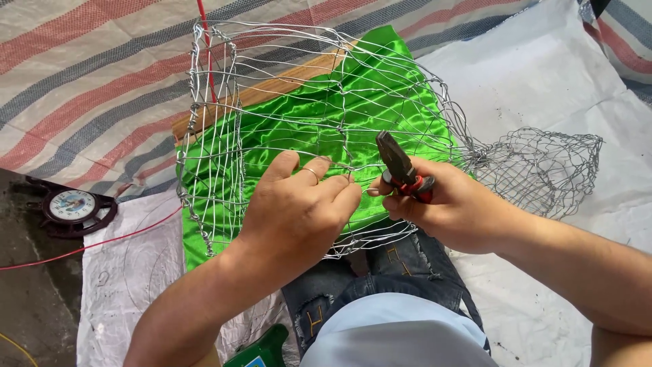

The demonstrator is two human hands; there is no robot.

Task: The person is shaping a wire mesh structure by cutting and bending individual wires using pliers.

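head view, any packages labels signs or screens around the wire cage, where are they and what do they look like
Clock: on the dark floor at far left, round white dial in a dark wheel-shaped frame, lying face up.
Green package or box corner: bottom edge, under the left forearm, bright green with a small blue and white label patch; too cropped to tell more.
No signs or screens show.

Striped tarp (88, 75) over concrete floor (27, 306)
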